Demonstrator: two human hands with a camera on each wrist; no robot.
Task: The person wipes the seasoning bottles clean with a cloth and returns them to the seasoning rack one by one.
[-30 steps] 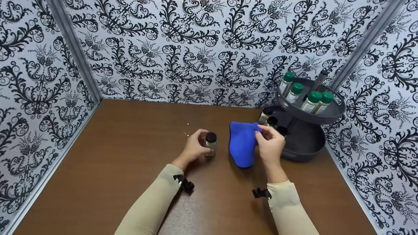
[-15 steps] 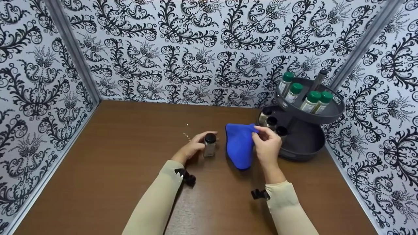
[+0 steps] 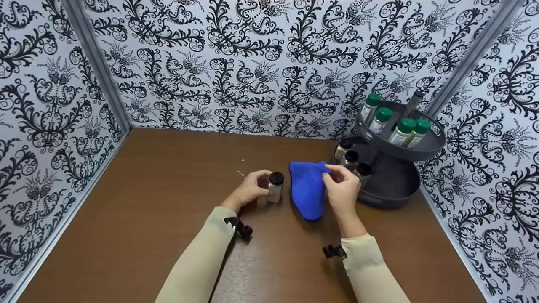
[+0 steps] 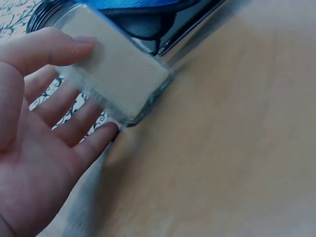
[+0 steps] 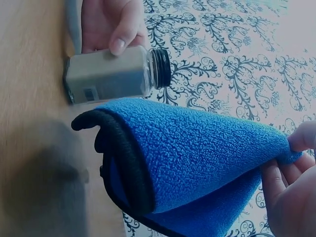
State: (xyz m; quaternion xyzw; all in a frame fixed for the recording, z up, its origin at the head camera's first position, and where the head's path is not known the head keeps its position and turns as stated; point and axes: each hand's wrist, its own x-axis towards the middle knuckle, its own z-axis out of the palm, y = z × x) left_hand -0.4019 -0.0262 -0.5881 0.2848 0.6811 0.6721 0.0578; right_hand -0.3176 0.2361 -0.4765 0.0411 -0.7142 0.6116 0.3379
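Observation:
A clear glass spice jar [image 3: 275,191] with a black lid and pale powder inside stands upright in front of my left hand [image 3: 252,189]. The left thumb lies on its near side and the fingers are behind it, as the left wrist view shows on the jar [image 4: 113,64]. I cannot tell whether its base touches the table. To its right hangs a blue cloth [image 3: 308,191] with a dark edging. My right hand [image 3: 344,189] pinches the cloth by one upper corner. In the right wrist view the folded cloth [image 5: 197,148] hangs beside the jar, apart from the hand's palm.
A dark grey two-tier round rack [image 3: 391,189] stands at the right. Several green-capped jars [image 3: 402,131] sit on its upper tier, and black-lidded jars [image 3: 350,158] on the lower one. Small pale bits [image 3: 241,173] lie on the brown table [image 3: 177,181]. Patterned walls enclose the back and sides.
The left fingers loosened and stretched past the jar half a second ago, and now hold it again, slightly further right. My right hand has brought the cloth a little left, nearer the jar.

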